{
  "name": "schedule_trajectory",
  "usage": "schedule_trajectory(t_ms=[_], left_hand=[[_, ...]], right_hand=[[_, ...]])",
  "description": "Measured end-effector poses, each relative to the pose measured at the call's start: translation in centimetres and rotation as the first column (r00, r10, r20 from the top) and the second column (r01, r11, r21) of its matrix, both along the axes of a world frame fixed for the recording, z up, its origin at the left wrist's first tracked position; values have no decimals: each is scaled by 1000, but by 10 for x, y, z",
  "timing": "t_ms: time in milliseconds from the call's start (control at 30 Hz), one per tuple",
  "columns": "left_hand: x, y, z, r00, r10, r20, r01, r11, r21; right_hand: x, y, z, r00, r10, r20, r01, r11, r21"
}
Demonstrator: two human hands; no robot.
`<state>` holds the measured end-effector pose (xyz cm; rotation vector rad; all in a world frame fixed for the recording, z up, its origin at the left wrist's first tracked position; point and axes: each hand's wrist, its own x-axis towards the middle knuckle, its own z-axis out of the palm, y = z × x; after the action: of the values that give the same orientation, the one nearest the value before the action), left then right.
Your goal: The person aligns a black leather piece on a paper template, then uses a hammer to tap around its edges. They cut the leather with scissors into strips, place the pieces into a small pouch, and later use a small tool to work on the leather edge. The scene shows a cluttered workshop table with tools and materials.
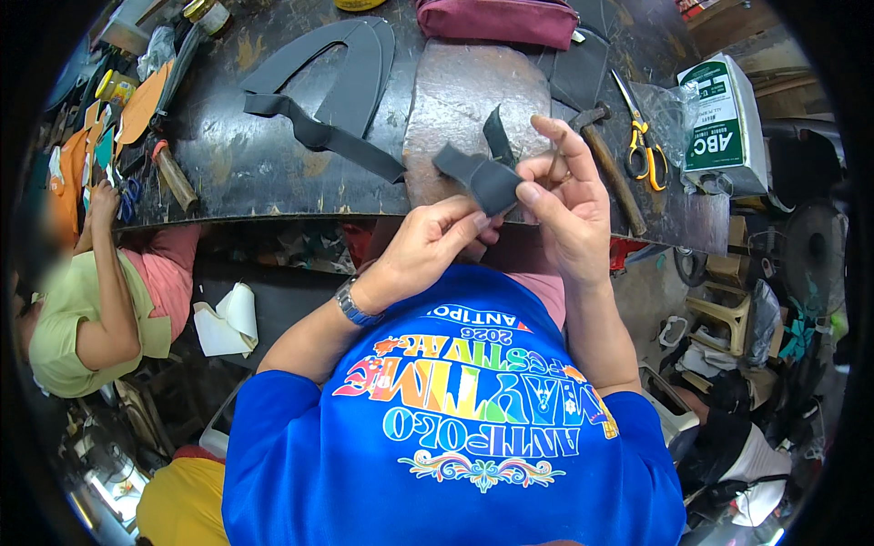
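Just above the front edge of the table, both my hands hold a black leather-like strap piece (492, 185), which looks folded or looped. My left hand (426, 238) pinches its lower edge between thumb and fingers. At its right end, the thumb and index finger of my right hand (569, 200) grip it, while another finger stands raised. A narrow end of black material (496, 135) sticks up behind it. Beyond my hands lies a worn board (432, 86). On the left, a long black strap (314, 134) rests by flat black cut pieces (369, 68).
A hammer (612, 168), yellow-and-black scissors (645, 150) and a green-and-white container (726, 123) sit to the right on the dark table (228, 191). A maroon pouch (496, 20) lies at the back. Leftward, a co-worker (100, 309) sits near another wooden-handled tool (175, 177).
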<state>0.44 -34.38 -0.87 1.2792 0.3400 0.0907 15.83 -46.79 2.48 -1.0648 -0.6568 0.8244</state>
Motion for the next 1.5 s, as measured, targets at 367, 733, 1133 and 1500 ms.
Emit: schedule_trajectory(t_ms=[367, 733, 1133, 1500], left_hand=[[22, -7, -29, 951, 230, 208, -80, 829, -554], [19, -19, -27, 943, 288, 169, -160, 834, -527], [12, -19, -29, 913, 332, 237, -160, 825, -542], [11, -22, -25, 910, 333, 248, -247, 914, -321]], right_hand=[[-16, -22, 5, 892, -19, 453, 108, 979, -170], [-25, -29, -3, 931, -65, 360, 86, 995, -40], [-29, -27, -13, 874, -178, 451, 175, 983, 48], [-33, -29, -22, 889, -245, 386, 225, 969, 99]])
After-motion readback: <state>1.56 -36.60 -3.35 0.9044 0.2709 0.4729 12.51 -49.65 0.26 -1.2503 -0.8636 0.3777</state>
